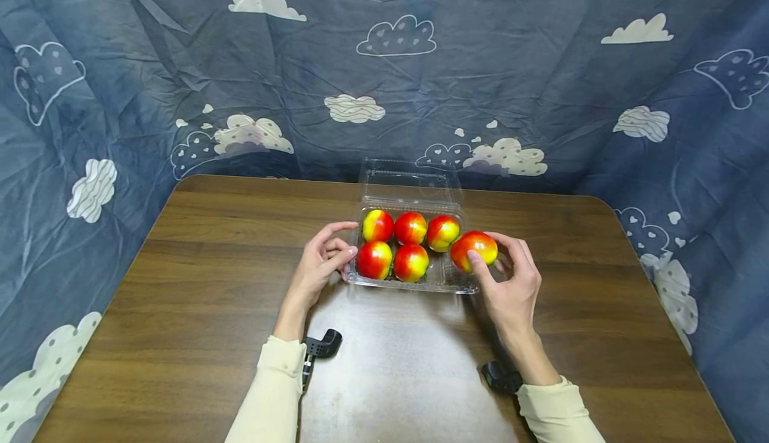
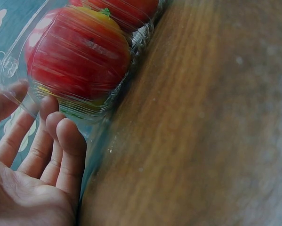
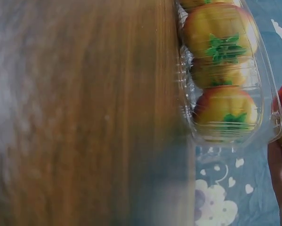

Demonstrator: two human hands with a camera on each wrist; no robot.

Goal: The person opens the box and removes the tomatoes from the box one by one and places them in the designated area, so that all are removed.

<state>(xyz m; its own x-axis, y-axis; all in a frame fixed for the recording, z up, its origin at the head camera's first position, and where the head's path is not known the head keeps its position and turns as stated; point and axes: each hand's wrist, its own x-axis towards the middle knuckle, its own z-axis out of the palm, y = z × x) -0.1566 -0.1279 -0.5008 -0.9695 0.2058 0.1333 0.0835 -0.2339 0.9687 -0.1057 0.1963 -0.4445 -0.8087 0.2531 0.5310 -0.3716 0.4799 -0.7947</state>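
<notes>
A clear plastic clamshell box point(image 1: 441, 273), lid raised at the back, sits on the table with several red-and-yellow fruits point(image 1: 410, 228) in two rows. My right hand point(image 1: 513, 279) holds another such fruit point(image 1: 474, 251) between thumb and fingers, over the box's front right corner. At the box's left end, my left hand point(image 1: 318, 256) has its index finger stretched toward the rim and thumb tip beside the front left fruit point(image 1: 374, 260). In the left wrist view, loosely bent fingers point(image 2: 71, 136) lie close against the box's side wall. Green leafy tops point(image 3: 225, 48) show through plastic in the right wrist view.
A brown wooden table point(image 1: 210, 296) carries the box near its far edge. Behind hangs a dark blue cloth point(image 1: 324, 49) with cloud prints, also along both sides. The transparent lid point(image 1: 411, 186) leans back at the table's far edge. Each wrist wears a black camera point(image 1: 324, 343).
</notes>
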